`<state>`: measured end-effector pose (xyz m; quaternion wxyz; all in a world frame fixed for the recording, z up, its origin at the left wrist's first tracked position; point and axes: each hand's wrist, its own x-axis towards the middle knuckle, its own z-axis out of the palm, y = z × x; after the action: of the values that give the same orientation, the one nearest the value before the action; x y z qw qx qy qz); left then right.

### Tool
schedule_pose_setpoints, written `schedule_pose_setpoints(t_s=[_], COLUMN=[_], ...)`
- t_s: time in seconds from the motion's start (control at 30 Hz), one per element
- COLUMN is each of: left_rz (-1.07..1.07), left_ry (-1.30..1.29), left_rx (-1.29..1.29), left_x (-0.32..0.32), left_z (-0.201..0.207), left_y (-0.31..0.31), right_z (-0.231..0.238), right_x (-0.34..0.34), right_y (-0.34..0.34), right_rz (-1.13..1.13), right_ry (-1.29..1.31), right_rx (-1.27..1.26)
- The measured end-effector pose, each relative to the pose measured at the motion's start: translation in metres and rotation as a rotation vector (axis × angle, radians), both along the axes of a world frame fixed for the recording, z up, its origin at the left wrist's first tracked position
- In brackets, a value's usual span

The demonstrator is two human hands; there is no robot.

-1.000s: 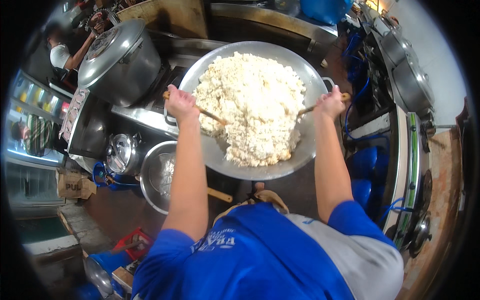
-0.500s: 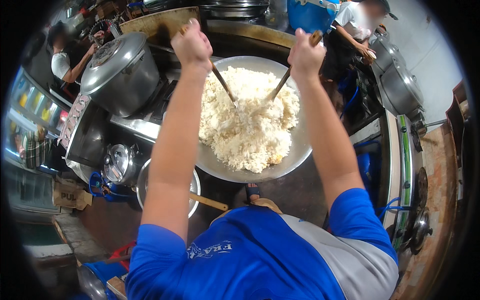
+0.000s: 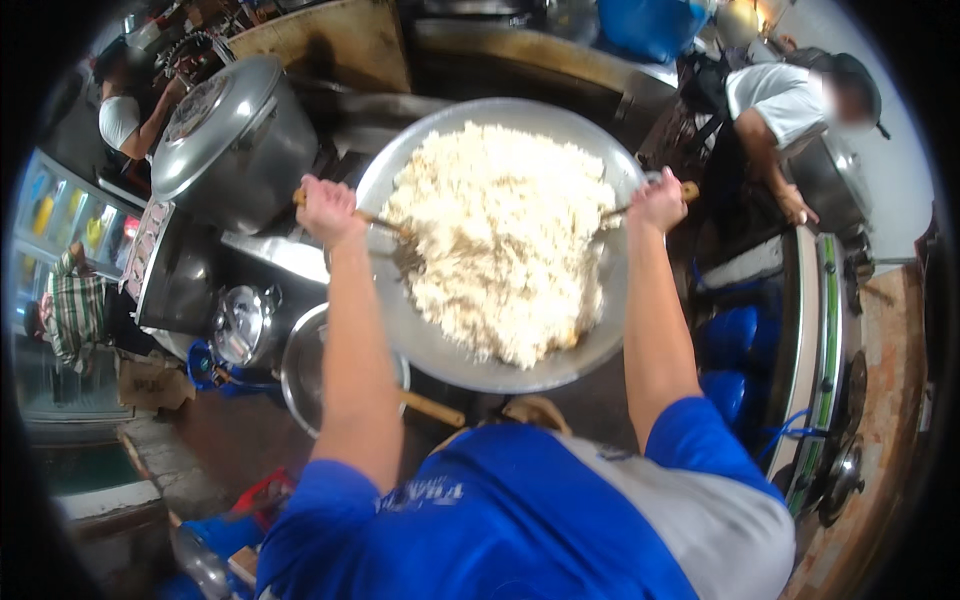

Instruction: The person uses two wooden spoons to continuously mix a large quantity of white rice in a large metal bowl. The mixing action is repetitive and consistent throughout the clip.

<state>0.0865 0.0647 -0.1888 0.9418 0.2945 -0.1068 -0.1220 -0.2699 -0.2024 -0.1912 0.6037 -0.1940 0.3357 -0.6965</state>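
Note:
A wide, shallow metal pan (image 3: 580,372) holds a large heap of pale rice (image 3: 490,240). My left hand (image 3: 330,208) is closed around the wooden handle of a long cooking spatula (image 3: 382,222) at the pan's left rim. Across from it, my right hand (image 3: 660,203) grips a second such spatula (image 3: 616,211) at the right rim. Both shafts slant inward and down to the heap's sides; their heads are mostly hidden by rice and motion blur. Browned bits show at the heap's near right edge.
A big lidded pot (image 3: 225,140) stands left of the pan. Below it are a smaller pot (image 3: 245,325) and a metal bowl (image 3: 290,370) near a wooden handle (image 3: 430,407). A co-worker in white (image 3: 780,100) leans over at right; other people are at left.
My hands have moved apart and nearer to me, from above the pan to its sides. The spatulas now lie flatter, and the heap is spread wider. The co-worker at right has bent down.

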Motion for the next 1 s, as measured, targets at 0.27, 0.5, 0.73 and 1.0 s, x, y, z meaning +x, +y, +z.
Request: schedule_pose_setpoints(t_s=[0.27,0.5,0.73,1.0], left_rz=[-0.159,-0.098,-0.109,-0.012], left_ry=[-0.199,-0.333,-0.286,0.046], left_rx=[0.145,0.098,0.318,0.186], left_x=[-0.072,-0.095,-0.04,-0.053], left_z=[0.026,0.141,0.213,0.013], left_y=[-0.054,-0.073,-0.02,0.023], right_z=[0.016,0.146,0.203,0.024], right_x=[0.111,0.133,0.061,-0.021], right_y=[0.052,0.063,0.069,0.04], right_rz=[0.288,0.333,0.487,0.057], right_ry=[0.165,0.322,0.509,0.236], right_rx=[-0.192,-0.609,-0.539,0.015])
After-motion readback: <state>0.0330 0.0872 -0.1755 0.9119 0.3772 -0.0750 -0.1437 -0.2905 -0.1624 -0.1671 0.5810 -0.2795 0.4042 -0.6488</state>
